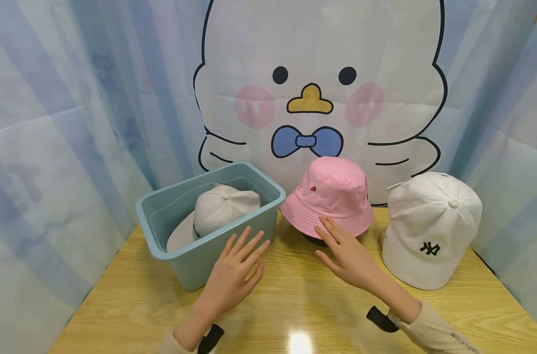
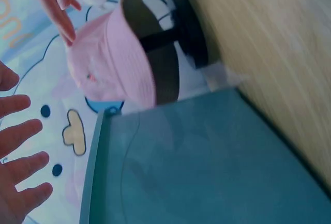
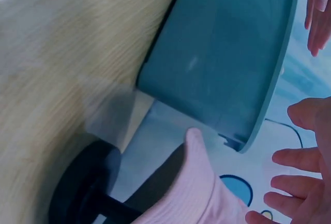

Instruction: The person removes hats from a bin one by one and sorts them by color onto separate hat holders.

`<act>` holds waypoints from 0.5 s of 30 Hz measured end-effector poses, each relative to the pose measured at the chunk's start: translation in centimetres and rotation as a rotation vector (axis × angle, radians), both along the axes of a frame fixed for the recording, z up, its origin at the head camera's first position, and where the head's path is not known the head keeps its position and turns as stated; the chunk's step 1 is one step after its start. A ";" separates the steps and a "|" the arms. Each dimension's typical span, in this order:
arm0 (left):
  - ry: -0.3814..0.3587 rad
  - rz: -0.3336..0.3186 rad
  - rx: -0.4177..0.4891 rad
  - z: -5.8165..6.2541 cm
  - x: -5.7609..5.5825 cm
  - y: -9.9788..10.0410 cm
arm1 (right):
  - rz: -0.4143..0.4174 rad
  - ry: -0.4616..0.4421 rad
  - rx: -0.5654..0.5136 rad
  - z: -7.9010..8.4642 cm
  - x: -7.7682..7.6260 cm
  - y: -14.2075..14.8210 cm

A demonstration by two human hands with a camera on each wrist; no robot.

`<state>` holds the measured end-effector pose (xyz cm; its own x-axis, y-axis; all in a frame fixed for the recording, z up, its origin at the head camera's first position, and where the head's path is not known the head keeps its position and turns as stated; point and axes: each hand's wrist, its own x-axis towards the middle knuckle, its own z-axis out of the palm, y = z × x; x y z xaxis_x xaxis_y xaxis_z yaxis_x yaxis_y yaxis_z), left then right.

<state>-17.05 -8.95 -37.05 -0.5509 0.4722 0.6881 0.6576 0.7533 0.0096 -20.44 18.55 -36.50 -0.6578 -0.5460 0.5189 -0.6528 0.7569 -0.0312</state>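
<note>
My left hand [image 1: 235, 273] hovers in front of the blue-green plastic bin [image 1: 144, 219], fingers spread and holding nothing. Inside the bin lies an off-white baseball cap [image 1: 226, 206], its brim toward the left. A pink bucket hat [image 1: 335, 184] with a small strawberry mark sits on a black stand [image 2: 189, 30] right of the bin. My right hand [image 1: 350, 258] is extended near the hat's brim with fingers straight; whether the fingertips touch it I cannot tell. To the right is a white baseball cap [image 1: 432, 226] with a black NY logo.
All of this stands on a light wooden table [image 1: 295, 305]. Behind it hangs a curtain [image 1: 392, 39] printed with a white cartoon bird, with striped blue-white cloth [image 1: 51, 123] along the sides. Dark wrist bands [image 1: 381, 319] show below both hands.
</note>
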 end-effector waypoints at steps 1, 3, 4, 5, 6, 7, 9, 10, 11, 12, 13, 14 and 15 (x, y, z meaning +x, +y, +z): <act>0.014 0.007 0.008 0.2 0.0 -0.5 | 0.010 0.001 -0.004 0.3 -0.2 -0.3; 0.044 0.026 0.026 0.5 -0.1 -1.5 | 0.031 0.003 -0.007 0.8 -0.8 -0.8; 0.059 0.041 0.033 0.6 0.0 -2.0 | 0.042 0.000 -0.011 1.1 -1.0 -1.2; 0.075 0.057 0.042 0.7 0.0 -2.6 | 0.053 -0.002 -0.015 1.4 -1.2 -1.5; 0.087 0.072 0.053 0.8 0.0 -3.2 | 0.065 -0.005 -0.020 1.7 -1.4 -1.8; 0.099 0.091 0.063 0.9 0.0 -3.8 | 0.075 -0.006 -0.024 1.9 -1.7 -2.2; 0.115 0.132 0.084 1.0 0.1 -5.0 | 0.094 -0.010 -0.029 2.4 -2.2 -2.9; 0.120 0.153 0.092 1.1 0.2 -5.6 | 0.099 -0.013 -0.032 2.7 -2.4 -3.2; 0.124 0.174 0.101 1.1 0.2 -6.2 | 0.104 -0.012 -0.036 2.9 -2.7 -3.5; 0.123 0.192 0.110 1.1 0.2 -6.9 | 0.108 -0.011 -0.038 3.1 -3.0 -3.9; 0.119 0.210 0.119 1.1 0.2 -7.5 | 0.114 -0.008 -0.043 3.2 -3.2 -4.3; 0.116 0.226 0.127 1.0 0.2 -8.1 | 0.122 -0.004 -0.051 3.4 -3.5 -4.7; 0.112 0.237 0.133 0.9 0.1 -8.7 | 0.124 0.005 -0.056 3.6 -3.8 -5.1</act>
<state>-16.91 -17.66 -36.17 -0.5523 0.2406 0.7982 0.4659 0.8831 0.0562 -24.28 13.48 -32.93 -0.5844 -0.5928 0.5542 -0.7414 0.6677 -0.0676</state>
